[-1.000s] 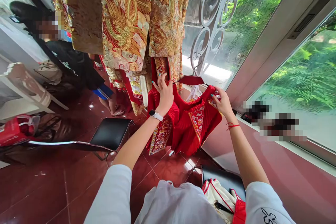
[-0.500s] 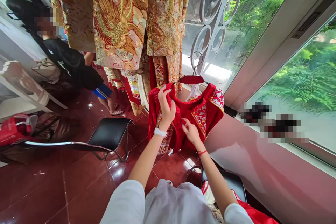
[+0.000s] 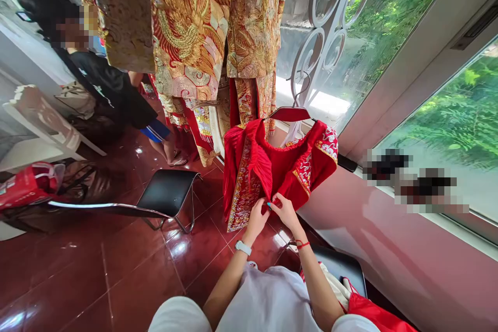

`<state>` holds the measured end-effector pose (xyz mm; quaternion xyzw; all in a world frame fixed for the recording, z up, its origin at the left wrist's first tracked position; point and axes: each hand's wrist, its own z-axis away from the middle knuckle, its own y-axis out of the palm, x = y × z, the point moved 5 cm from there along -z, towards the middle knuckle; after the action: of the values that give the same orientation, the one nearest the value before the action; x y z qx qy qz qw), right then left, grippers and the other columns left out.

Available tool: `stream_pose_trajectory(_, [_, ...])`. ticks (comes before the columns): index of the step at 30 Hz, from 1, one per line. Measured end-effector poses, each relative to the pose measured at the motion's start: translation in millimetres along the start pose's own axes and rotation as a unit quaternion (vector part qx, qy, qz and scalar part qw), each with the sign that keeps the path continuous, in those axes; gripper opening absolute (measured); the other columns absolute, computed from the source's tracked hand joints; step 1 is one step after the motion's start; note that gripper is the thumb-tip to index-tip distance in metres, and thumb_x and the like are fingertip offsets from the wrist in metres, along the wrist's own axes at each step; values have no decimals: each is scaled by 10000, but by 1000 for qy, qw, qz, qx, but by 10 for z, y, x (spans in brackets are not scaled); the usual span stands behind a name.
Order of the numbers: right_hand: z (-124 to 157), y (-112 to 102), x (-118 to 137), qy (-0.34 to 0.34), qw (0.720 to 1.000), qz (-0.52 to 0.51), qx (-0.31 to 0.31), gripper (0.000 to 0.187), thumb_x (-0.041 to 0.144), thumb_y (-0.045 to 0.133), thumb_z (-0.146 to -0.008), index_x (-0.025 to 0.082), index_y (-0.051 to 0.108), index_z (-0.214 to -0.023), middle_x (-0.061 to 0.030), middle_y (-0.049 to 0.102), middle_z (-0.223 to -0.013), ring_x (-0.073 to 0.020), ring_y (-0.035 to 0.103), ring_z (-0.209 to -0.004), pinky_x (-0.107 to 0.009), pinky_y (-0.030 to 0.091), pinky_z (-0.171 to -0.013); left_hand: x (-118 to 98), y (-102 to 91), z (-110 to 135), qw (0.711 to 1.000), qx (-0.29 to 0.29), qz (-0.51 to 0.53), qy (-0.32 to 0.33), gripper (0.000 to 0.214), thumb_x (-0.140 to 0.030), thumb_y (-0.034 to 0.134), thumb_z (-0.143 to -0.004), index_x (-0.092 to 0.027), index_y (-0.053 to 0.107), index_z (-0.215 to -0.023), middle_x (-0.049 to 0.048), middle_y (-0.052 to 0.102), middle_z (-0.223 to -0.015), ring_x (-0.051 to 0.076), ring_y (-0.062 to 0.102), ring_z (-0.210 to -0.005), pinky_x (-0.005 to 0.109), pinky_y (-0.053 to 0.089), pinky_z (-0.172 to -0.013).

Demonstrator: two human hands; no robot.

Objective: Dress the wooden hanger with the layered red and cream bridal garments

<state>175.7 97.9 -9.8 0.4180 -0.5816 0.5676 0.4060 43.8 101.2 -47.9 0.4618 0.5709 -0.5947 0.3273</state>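
One sharp downward tug could, I judge, pull the garment off the hanger. In the head view, the garment hangs from the hanger; well below the hanger, the left hand and right hand pinch its cloth, fingertips nearly meeting, forearms converging.

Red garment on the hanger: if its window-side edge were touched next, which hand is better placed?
Probably the right hand: it is nearer that edge, with the left hand farther away. Both seem to pinch the red garment, so the right may need to release first.
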Motion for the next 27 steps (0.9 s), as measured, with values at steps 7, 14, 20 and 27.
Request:
stream_pose_trajectory(7, [324, -135, 78, -6, 991, -131, -15, 337, 373, 698, -779, 237, 547, -1047, -19, 654, -932, -171, 632, -806, -307, 517, -786, -200, -89, 155, 996, 65, -55, 29, 160, -195, 521, -932, -198, 677, -968, 58, 746, -993, 210, 690, -911, 364, 538, -884])
stream_pose_trajectory(14, [490, -5, 47, 30, 998, 2, -61, 285, 471, 661, -822, 221, 551, -741, -23, 637, -730, -173, 574, -648, -291, 453, -640, -290, -40, 300, 996, 59, -64, 32, 211, -71, 472, -895, -185, 645, -933, 72, 727, -975, 192, 675, -891, 338, 529, -847])
stream_pose_trajectory(20, [514, -37, 110, 33, 996, 59, -63, 251, 411, 599, -820, 243, 490, -670, -42, 631, -685, -189, 536, -608, -313, 410, -625, -312, -9, 371, 991, 47, -118, 31, 172, -74, 500, -892, -192, 625, -892, 56, 712, -925, 196, 666, -864, 340, 521, -824])
stream_pose_trajectory(27, [580, 84, -66, 190, 966, -166, 53, 391, 522, 674, -656, 236, 415, -594, 82, 380, -488, -75, 258, -453, -227, 200, -447, -348, -20, 463, 980, 39, -185, 60, 271, -32, 473, -881, -206, 655, -980, 56, 718, -979, 215, 668, -931, 360, 520, -863])
